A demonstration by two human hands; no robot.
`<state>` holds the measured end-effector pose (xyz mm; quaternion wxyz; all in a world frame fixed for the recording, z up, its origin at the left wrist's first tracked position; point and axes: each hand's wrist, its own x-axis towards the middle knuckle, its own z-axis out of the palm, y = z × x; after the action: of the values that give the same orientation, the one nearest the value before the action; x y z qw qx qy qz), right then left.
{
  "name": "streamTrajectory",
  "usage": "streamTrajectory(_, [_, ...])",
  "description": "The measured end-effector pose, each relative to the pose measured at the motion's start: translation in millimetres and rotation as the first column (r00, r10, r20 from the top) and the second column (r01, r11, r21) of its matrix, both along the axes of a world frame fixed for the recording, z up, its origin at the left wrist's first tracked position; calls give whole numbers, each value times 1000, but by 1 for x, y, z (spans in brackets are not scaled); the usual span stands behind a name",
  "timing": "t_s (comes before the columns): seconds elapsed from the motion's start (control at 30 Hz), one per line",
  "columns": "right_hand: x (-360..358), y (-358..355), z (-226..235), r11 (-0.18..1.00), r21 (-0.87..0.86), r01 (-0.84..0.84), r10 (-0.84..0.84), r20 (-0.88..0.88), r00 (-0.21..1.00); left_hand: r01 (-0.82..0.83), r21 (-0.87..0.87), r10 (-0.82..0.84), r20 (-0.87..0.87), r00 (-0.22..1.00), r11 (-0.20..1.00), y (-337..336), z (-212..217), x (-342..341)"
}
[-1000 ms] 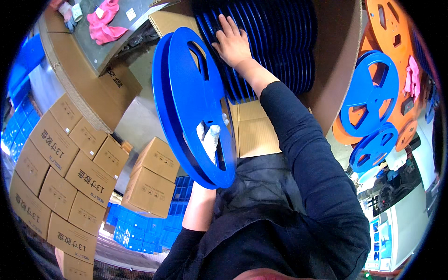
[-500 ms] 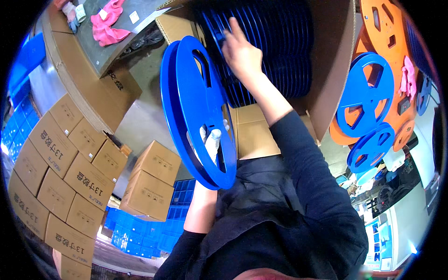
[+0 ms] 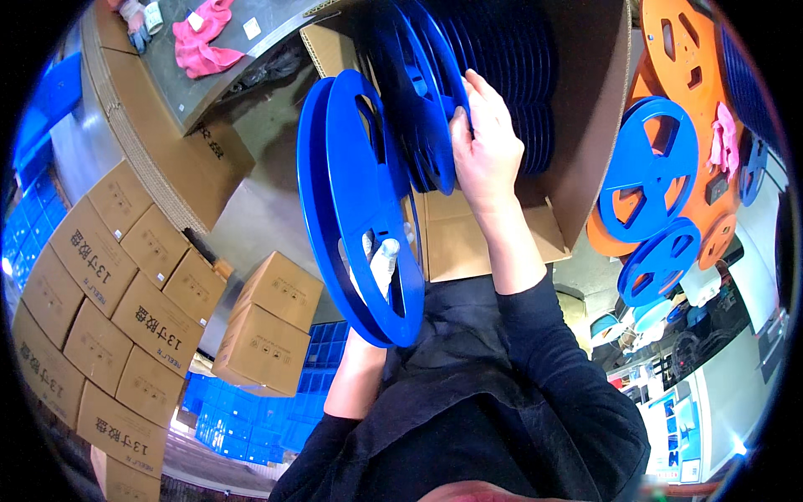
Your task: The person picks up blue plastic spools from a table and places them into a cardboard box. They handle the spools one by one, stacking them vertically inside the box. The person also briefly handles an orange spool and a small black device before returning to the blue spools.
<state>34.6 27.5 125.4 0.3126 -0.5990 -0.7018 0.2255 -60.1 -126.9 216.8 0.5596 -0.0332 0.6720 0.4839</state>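
Note:
My left hand (image 3: 384, 266), in a white glove, grips a blue plastic reel (image 3: 351, 192) through a cutout in its flange. This two-flanged reel is held upright, left of an open carton. My bare right hand (image 3: 492, 155) is closed on the rim of another blue reel (image 3: 437, 125), with the thumb on the near side. That reel stands tilted at the left end of a packed row of blue reels (image 3: 523, 84) inside the cardboard carton (image 3: 590, 125). Its far part runs out of view at the top.
Stacked brown cartons (image 3: 155, 305) stand at the left, with two more cartons (image 3: 268, 330) nearer the middle. A grey table (image 3: 180, 96) carries a pink cloth (image 3: 201, 42). Blue reels (image 3: 648, 171) lean on orange reels (image 3: 682, 50) at the right. Another person's gloved hand (image 3: 136, 29) shows at top left.
My right hand has come back toward me from pointing over the row and has taken hold of a reel's rim. That reel now leans apart from the row. My left hand still holds its reel.

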Motion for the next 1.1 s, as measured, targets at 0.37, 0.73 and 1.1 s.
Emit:
streamTrajectory(0.37, [-13, -28, -36, 996, -94, 5, -6, -15, 1000, 52, -46, -52, 1, 999, 998, -7, -17, -4])
streamTrajectory(0.73, [22, -15, -80, 998, -43, -39, 41, 60, 997, -55, 49, 49, 112, 993, 997, 31, -59, 6])
streamTrajectory(1.1, [21, -15, -72, 985, -162, -58, 56, -11, 998, -22, 173, 19, 17, 1000, 985, 55, -114, 7])
